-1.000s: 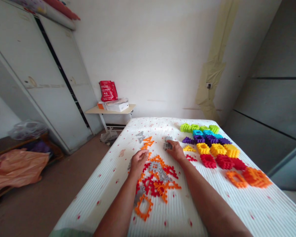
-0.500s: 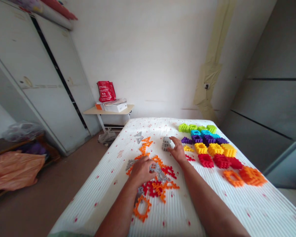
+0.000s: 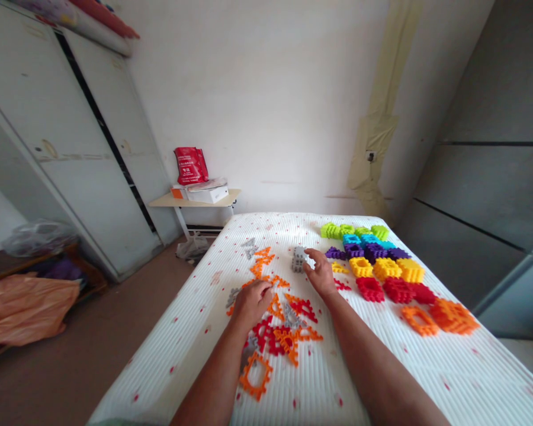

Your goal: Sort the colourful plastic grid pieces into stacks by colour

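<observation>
My left hand (image 3: 252, 305) hovers low over loose interlocking foam-like pieces, its fingers curled together; whatever they may hold is hidden. Just beyond its fingertips lies an orange piece (image 3: 279, 281). Below and right of it are red pieces (image 3: 263, 335), a grey triangular piece (image 3: 292, 316) and an orange frame piece (image 3: 256, 377). My right hand (image 3: 318, 273) is at the right side of a small grey stack of pieces (image 3: 298, 260), with thumb and forefinger apart. Whether the fingertips touch the stack is unclear.
Colour-sorted stacks stand to the right: green (image 3: 354, 231), purple (image 3: 375, 252), yellow (image 3: 387, 270), red (image 3: 398, 290) and orange (image 3: 453, 316). All rest on a white quilted bed (image 3: 177, 355). Behind it on the left is a small table (image 3: 195, 202) with a red bag (image 3: 190, 165).
The grey square-holed piece seen at my left fingers is no longer visible there. My left hand has shifted slightly left and its fingers have curled in. My right hand has barely moved.
</observation>
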Demonstrator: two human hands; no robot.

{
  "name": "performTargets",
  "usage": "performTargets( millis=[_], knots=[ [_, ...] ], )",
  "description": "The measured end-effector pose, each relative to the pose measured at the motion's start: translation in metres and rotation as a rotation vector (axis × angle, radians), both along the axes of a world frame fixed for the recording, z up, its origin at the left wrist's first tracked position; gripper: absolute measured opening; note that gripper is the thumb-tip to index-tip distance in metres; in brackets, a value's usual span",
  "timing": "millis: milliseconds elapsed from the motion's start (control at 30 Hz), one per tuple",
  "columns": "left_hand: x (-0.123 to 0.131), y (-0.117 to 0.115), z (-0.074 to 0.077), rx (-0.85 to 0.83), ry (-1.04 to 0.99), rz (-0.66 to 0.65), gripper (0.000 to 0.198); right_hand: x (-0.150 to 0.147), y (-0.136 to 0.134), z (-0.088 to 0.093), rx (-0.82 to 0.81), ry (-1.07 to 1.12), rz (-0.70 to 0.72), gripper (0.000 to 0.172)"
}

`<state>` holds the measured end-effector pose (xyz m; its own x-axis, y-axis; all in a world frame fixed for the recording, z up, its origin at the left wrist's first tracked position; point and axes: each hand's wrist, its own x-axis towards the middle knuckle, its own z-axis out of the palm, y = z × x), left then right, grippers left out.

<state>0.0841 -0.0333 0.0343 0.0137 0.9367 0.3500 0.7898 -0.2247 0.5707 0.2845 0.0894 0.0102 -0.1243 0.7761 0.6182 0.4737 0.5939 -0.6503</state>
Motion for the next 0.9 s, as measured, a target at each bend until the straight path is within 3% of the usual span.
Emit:
performTargets(
  millis=[233,367,600,800,900],
  knots=[
    [-0.004,0.003,0.001,0.029,-0.030,0.181,0.035,-0.012,-0.013,0.005,-0.032,-0.109,0.093,0.032],
    [-0.007,0.005,-0.003,0.023,-0.076,0.286,0.031,-0.020,-0.023,0.009,-0.026,-0.144,0.117,0.030],
    [-0.010,0.010,-0.012,0.134,-0.466,0.237,0.020,-0.030,-0.039,0.016,-0.120,-0.164,0.248,0.026],
    [-0.007,0.012,-0.015,0.136,-0.687,0.172,0.018,-0.042,-0.047,0.014,-0.392,0.186,0.500,0.019],
    [-0.007,0.012,-0.016,0.154,-0.715,0.183,0.020,-0.045,-0.048,0.016,-0.524,0.362,0.555,0.016]
  ],
)
